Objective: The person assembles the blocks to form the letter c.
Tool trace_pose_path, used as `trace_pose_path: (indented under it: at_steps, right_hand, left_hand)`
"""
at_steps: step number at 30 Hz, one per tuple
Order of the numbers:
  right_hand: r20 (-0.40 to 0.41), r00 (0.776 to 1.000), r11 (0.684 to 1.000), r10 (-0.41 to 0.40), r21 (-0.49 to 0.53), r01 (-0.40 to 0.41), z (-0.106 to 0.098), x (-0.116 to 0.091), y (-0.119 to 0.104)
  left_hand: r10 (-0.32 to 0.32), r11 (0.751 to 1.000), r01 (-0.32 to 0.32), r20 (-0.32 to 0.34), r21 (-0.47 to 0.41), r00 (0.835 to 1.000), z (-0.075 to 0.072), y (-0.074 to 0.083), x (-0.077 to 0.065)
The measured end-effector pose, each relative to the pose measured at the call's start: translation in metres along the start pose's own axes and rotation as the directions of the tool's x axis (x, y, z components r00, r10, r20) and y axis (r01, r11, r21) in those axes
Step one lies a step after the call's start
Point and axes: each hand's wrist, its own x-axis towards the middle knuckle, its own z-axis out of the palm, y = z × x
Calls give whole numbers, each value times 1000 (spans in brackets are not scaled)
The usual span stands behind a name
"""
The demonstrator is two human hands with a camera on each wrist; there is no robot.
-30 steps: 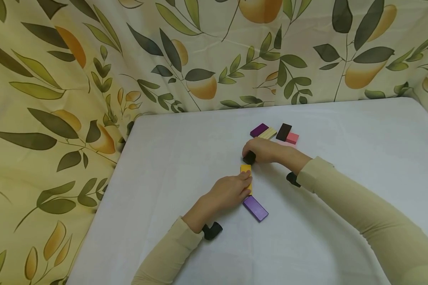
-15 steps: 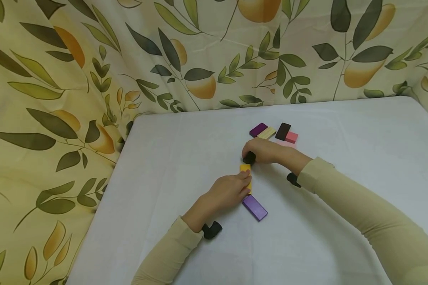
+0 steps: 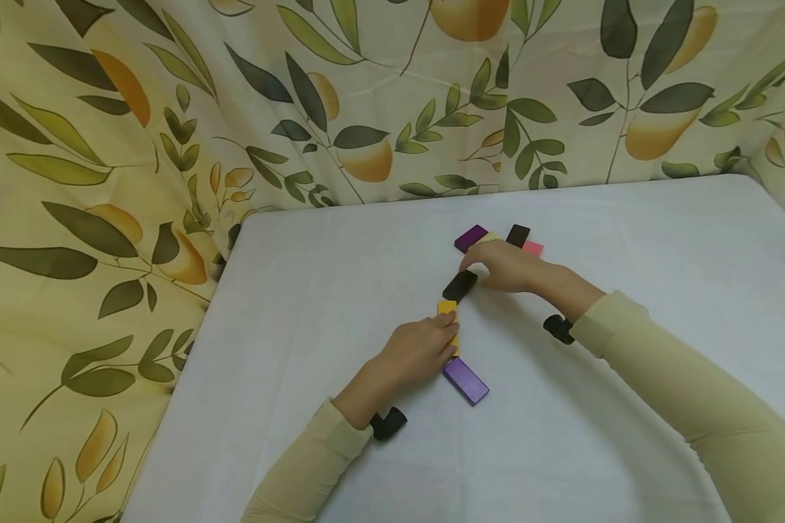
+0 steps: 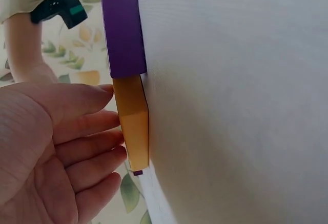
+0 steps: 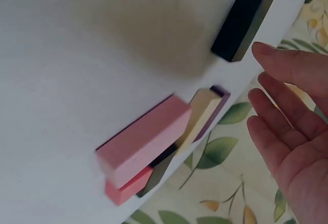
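Flat coloured blocks lie in a bent row on the white table. The fingertips of my left hand (image 3: 419,349) rest on a yellow block (image 3: 447,307) in the head view, covering much of it. In the left wrist view those fingers look fairly straight along the yellow block (image 4: 132,119). A light purple block (image 3: 466,381) touches its near end. Beyond the far end lies a black block (image 3: 460,286), set at a slant. My right hand (image 3: 510,265) is just beside the black block, holding nothing; the right wrist view shows its fingers (image 5: 277,106) spread, apart from the black block (image 5: 243,21).
Behind my right hand sit more blocks: dark purple (image 3: 470,237), cream (image 3: 490,237), dark brown (image 3: 517,234) and coral (image 3: 533,248). A pink block (image 5: 146,139) beside them shows in the right wrist view. A patterned curtain (image 3: 366,94) hangs along the table's far edge.
My right hand has let go of the black block and moved right and slightly away, towards the far blocks. More of the black block shows. My left hand stays on the yellow block.
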Motion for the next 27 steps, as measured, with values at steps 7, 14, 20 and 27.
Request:
trace_pose_path:
  at_steps: [7,14,20,27]
  right_hand:
    - [-39,997,997,72,20,-71,-8,-18,13]
    - [-83,988,991,128,37,-125,-7,-35,26]
    - [-100,980,985,170,19,-169,-6,-40,32]
    - [-104,968,973,228,-6,-230,-4,-43,37]
  left_hand:
    - [11,1000,-12,-4,-10,1000,0,3,0]
    - [55,998,-55,-19,-23,998,2,3,-3]
    - [86,995,-86,1,-40,996,-1,7,-10]
    - [150,986,-143,89,-83,985,-8,19,-20]
